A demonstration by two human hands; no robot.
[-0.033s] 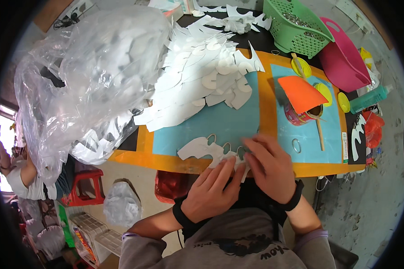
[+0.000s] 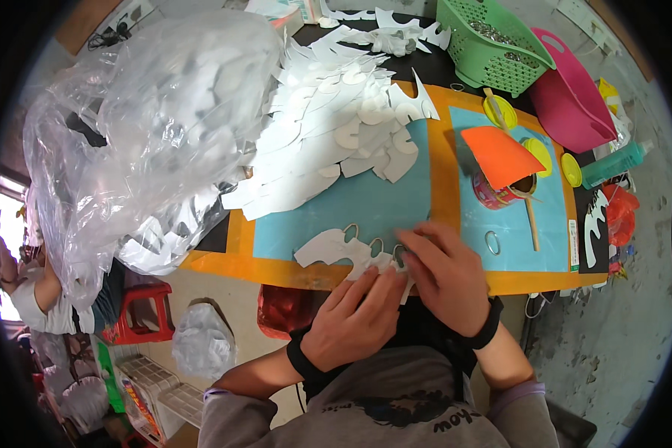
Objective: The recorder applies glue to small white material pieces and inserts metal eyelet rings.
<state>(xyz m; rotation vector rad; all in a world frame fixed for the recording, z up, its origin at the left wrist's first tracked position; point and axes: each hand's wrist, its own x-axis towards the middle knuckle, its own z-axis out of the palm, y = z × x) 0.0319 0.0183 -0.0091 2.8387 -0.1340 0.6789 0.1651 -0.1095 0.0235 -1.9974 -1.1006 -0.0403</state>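
Observation:
A white cut-out sheet piece (image 2: 327, 248) with a wavy, notched edge lies at the table's front edge. My left hand (image 2: 357, 308) presses its right part with the fingers together, hiding some of it. Along its notches sit thin metal rings: one ring (image 2: 351, 226) at the left, another ring (image 2: 377, 240) in the middle, and a third ring (image 2: 398, 252) at the right. My right hand (image 2: 449, 275) is bent over this third ring, its fingertips at the ring; the exact grip is partly hidden.
A heap of white cut-outs (image 2: 328, 127) lies beyond my hands. Left of it bulges a clear plastic bag (image 2: 179, 97). An orange sheet (image 2: 500, 155) tops a can (image 2: 493, 196) at right, near a loose ring (image 2: 492, 243), a green basket (image 2: 493, 63) and a pink basket (image 2: 575, 104).
My right fingertips have shifted slightly left and down at the third ring. The fingers of my left hand have moved a little on the white piece.

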